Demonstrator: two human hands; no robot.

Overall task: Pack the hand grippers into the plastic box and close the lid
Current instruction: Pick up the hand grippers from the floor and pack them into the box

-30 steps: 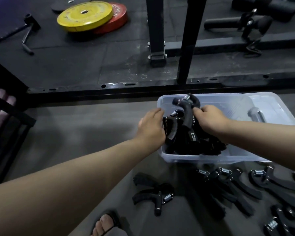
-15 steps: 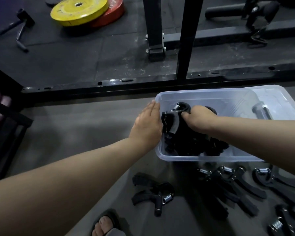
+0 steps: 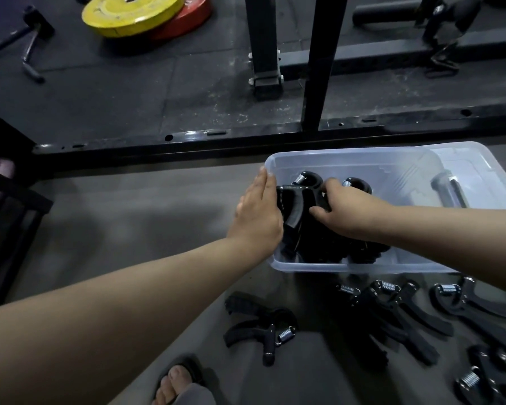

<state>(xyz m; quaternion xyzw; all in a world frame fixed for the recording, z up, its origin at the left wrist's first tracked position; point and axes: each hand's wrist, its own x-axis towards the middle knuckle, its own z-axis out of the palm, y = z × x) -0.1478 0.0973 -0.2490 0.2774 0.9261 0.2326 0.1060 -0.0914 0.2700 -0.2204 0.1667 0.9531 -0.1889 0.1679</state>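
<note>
A clear plastic box (image 3: 360, 159) stands on the grey floor, its left half filled with a pile of black hand grippers (image 3: 319, 244). My left hand (image 3: 257, 220) lies flat against the box's left wall, fingers straight and reaching the rim. My right hand (image 3: 348, 211) is inside the box, fingers curled on the topmost hand gripper (image 3: 297, 200), which rests on the pile. The clear lid (image 3: 479, 173) lies behind the box's right end. One hand gripper (image 3: 260, 325) lies on the floor near my foot, and several more loose grippers (image 3: 398, 314) lie to the right.
A black rack rail (image 3: 187, 140) runs across just behind the box, with two uprights (image 3: 323, 59) rising from it. Yellow (image 3: 132, 10) and red (image 3: 187, 20) weight plates lie far left. My sandalled foot (image 3: 178, 381) is at the bottom edge.
My right hand has lowered the raised hand gripper down onto the pile in the box. My left hand has flattened against the box's left wall.
</note>
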